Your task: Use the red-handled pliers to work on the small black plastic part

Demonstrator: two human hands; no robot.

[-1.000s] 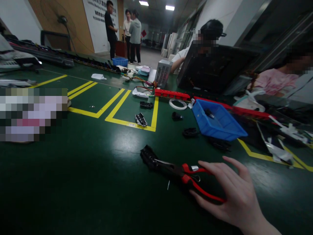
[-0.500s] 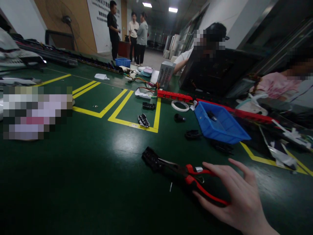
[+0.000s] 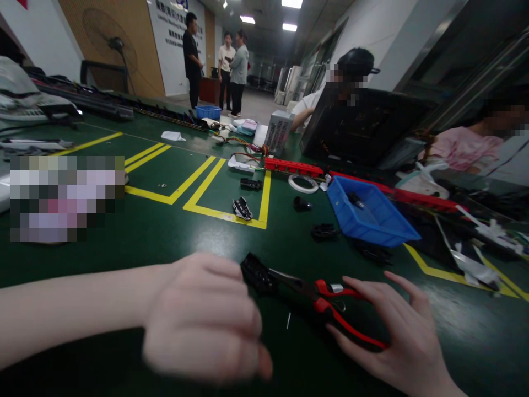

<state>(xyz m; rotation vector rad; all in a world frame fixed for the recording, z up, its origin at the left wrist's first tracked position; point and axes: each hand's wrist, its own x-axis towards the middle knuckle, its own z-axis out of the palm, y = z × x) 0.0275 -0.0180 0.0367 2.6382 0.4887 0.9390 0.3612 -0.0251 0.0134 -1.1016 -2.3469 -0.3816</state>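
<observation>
Tabletop (image 3: pixel 136 242): green, smooth, glossy under the lights. Bin (image 3: pixel 372 212): blue plastic. Pliers (image 3: pixel 306 286): metal nose, red-and-black handles, plastic-looking.

left hand (image 3: pixel 202 322): blurred | left forearm (image 3: pixel 78 309), right wrist (image 3: pixel 444 377): cut off by picture's edge

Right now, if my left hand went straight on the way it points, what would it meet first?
Probably the black plastic part beside your left hand's knuckles, at the pliers' tips. Its height is unclear, so it might pass above.
</observation>
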